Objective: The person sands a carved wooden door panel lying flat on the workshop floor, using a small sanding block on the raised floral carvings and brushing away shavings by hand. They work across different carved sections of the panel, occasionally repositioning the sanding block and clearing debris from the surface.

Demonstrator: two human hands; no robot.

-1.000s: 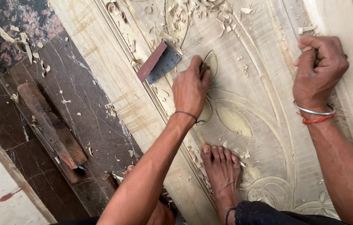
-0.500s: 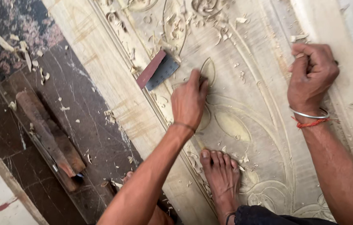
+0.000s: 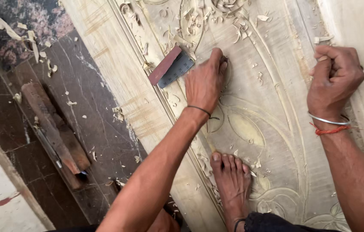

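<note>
The carved panel (image 3: 272,129) lies flat on the floor (image 3: 83,124), its long axis running from the lower right of the view up toward the top left, with leaf and scroll relief cut into its pale wood. Wood shavings (image 3: 199,21) lie thickest near its far end.

The left hand (image 3: 205,81) rests palm-down on the carving near the panel's middle, fingers (image 3: 217,58) pressed together and pointing up the panel along a curved groove; whether a small tool sits under them cannot be told (the hand covers that spot). Just beside this hand, toward the panel's left border, lies a sanding block (image 3: 171,66), its reddish edge and grey face turned up, long axis slanting across the border. It is touching nothing but the wood, and the left hand is far the nearer of the two to it.

The right hand (image 3: 334,79) is closed in a fist at the panel's right edge, fingers curled tight; what it grips, if anything, is hidden. A metal bangle and a red thread circle that wrist.

A bare foot (image 3: 231,180) presses on the panel below the left hand. Well apart, on the dark floor to the left, lies a long wooden tool (image 3: 55,133).
</note>
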